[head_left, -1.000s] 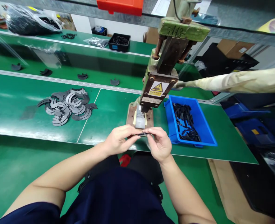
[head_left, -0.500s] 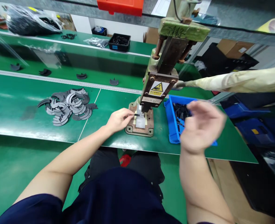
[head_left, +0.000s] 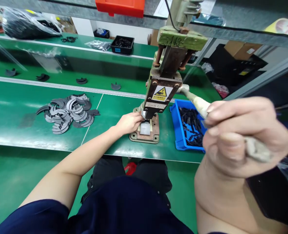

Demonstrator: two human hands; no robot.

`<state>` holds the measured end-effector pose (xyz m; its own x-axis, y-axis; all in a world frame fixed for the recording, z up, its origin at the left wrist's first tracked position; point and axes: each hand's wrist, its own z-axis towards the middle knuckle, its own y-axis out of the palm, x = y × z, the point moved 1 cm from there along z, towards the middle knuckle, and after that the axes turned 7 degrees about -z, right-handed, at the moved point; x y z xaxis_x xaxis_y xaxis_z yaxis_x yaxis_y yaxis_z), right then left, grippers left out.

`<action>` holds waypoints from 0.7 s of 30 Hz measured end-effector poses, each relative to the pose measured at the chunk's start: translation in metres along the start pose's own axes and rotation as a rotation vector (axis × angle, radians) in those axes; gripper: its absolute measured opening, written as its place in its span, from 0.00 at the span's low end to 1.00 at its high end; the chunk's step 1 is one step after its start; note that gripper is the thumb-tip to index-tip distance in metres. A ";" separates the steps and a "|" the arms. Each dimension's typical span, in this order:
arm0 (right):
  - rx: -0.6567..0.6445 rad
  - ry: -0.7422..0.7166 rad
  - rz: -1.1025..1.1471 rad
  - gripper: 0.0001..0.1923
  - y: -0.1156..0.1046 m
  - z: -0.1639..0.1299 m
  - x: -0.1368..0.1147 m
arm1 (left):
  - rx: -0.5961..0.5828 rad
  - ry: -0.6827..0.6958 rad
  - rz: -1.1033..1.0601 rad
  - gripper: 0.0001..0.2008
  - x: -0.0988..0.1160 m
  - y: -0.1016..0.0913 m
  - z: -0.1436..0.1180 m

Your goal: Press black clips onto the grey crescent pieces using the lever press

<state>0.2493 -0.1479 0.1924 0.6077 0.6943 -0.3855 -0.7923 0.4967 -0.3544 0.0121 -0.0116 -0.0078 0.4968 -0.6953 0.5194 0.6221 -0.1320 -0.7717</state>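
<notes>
The person wears a dark navy-blue shirt [head_left: 131,208], of which the short sleeves [head_left: 40,216] leave both forearms uncovered, and blackish trousers [head_left: 152,174] with small pale dots at the outer sides. The left hand [head_left: 130,123] and the right hand [head_left: 253,133] are bare.

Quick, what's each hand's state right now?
Left hand: low at the press; cannot tell whether it holds anything.
Right hand: closed around the lever.

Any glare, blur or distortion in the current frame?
Head view: pale glare streaks the green table; head view: the right hand, gripping the lever, looks oversized and slightly soft near the lens; head view: on the warning label, the triangle reads clearly, small lettering doesn't.
</notes>
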 end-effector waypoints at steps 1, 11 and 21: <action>0.005 0.008 0.017 0.12 0.001 -0.010 0.003 | -0.001 0.004 0.004 0.16 -0.001 0.000 0.000; 0.170 -0.030 0.016 0.12 0.033 -0.096 0.039 | 0.016 0.015 -0.076 0.15 0.000 0.001 -0.005; 0.246 -0.022 0.041 0.05 0.039 -0.101 0.045 | -0.071 -0.581 0.478 0.17 -0.118 -0.138 -0.082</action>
<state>0.2513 -0.1501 0.0754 0.5754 0.7265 -0.3756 -0.8074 0.5778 -0.1193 -0.1828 0.0307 0.0073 0.9541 -0.2064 0.2172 0.2283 0.0314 -0.9731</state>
